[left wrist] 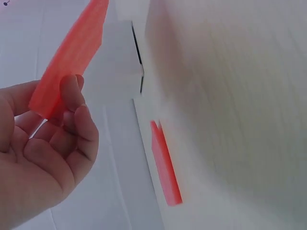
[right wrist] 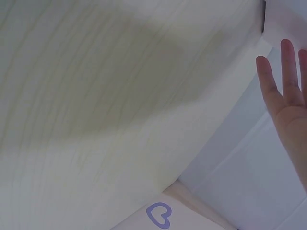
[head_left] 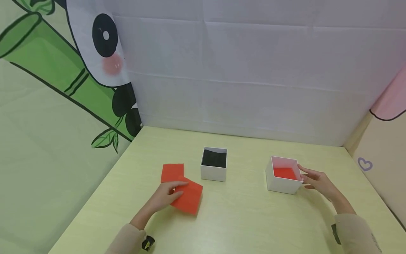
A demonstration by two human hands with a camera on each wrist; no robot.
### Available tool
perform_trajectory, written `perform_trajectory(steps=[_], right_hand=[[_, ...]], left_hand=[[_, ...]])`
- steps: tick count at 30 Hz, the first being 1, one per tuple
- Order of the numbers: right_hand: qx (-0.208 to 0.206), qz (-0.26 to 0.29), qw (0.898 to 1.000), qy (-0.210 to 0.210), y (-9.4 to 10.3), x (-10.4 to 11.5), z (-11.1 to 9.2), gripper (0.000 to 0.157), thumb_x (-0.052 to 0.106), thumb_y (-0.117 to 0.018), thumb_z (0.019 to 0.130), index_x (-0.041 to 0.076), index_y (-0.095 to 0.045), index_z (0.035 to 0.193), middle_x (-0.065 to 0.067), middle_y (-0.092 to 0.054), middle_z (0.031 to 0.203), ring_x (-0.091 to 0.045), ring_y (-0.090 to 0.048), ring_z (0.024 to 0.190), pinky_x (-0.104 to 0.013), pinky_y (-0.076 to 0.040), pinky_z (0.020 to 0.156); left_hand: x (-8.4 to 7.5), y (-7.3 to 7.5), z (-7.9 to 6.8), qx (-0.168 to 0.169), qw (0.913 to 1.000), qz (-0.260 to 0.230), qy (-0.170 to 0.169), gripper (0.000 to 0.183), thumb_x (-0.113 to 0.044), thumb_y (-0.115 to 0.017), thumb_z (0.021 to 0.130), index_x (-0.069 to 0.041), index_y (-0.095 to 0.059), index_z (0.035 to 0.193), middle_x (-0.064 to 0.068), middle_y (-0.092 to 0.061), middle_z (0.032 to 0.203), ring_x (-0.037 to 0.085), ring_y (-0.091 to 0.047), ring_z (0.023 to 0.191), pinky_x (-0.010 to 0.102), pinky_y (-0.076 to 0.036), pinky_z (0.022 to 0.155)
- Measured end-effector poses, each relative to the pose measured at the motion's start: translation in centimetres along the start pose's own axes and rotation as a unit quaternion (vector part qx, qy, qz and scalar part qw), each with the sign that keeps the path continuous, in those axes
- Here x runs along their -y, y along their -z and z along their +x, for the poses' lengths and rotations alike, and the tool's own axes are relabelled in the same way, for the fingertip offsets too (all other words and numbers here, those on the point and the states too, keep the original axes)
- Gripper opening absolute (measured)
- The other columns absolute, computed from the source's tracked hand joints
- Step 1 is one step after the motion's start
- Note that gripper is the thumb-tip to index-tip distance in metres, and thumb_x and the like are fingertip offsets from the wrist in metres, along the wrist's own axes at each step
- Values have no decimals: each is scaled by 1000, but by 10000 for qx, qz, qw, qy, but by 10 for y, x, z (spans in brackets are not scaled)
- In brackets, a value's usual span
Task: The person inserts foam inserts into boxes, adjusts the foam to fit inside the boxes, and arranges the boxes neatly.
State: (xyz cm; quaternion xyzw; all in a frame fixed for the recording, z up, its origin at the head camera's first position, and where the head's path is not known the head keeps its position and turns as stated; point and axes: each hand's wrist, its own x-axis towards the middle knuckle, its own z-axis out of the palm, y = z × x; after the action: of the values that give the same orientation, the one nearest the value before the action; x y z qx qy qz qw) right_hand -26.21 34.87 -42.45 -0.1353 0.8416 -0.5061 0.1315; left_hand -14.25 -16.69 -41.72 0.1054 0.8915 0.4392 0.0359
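My left hand [head_left: 162,198] pinches a red square sheet [head_left: 190,197] between thumb and fingers, lifted over the table. The left wrist view shows this sheet tilted; whether it is paper or cloth I cannot tell. Just behind it, another red square [head_left: 172,171] lies flat, and its edge in the left wrist view looks folded in layers. On the right, my right hand [head_left: 320,184] touches the right side of a white box [head_left: 280,186] with extended fingers. Red material [head_left: 284,173] lies inside that open-topped box.
A second white box [head_left: 213,174], holding black material [head_left: 214,158], stands between the red squares and the right-hand box. Behind the pale wooden table [head_left: 241,218] hangs a white sheet [head_left: 253,70]. A panda-print cloth [head_left: 63,141] borders the left side.
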Motion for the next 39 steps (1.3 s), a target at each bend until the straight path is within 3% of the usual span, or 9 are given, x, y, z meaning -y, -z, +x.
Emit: perform_trajectory(steps=[10, 16, 21, 39], right_hand=[[-10, 24, 9999, -128, -1, 1, 0, 58, 24, -52, 91, -3, -23, 134, -36, -30, 130, 0, -56, 85, -34, -48, 75], [-28, 52, 9998, -179, -2, 1, 2, 59, 24, -52, 91, -4, -23, 134, -36, -31, 130, -1, -56, 85, -34, -49, 74], [-48, 73, 9997, -207, -3, 0, 1, 60, 26, -52, 91, -2, -22, 135, -35, -30, 132, -3, -57, 87, -34, -48, 76], [-85, 97, 9998, -141, -3, -2, 1, 59, 27, -51, 91, -1, -23, 135, -34, -29, 132, -1, -57, 86, -34, -48, 76]], left_hand=[[-19, -21, 9, 243, 9985, -166, -456, 38, 5, -50, 86, -4, -53, 123, 7, -55, 103, 13, -40, 65, 21, -33, 53], [-26, -32, 17, 458, 9963, -429, -589, 38, 2, -50, 88, -4, -50, 126, 11, -52, 119, 20, -48, 88, 25, -42, 67], [-30, -40, 24, 509, 9936, -755, -672, 38, 3, -49, 89, -4, -49, 127, 14, -49, 124, 27, -48, 107, 36, -44, 84], [-64, -69, 46, 651, 9893, -1153, -608, 41, 1, -49, 89, -9, -48, 129, 8, -46, 127, 25, -47, 110, 31, -44, 83]])
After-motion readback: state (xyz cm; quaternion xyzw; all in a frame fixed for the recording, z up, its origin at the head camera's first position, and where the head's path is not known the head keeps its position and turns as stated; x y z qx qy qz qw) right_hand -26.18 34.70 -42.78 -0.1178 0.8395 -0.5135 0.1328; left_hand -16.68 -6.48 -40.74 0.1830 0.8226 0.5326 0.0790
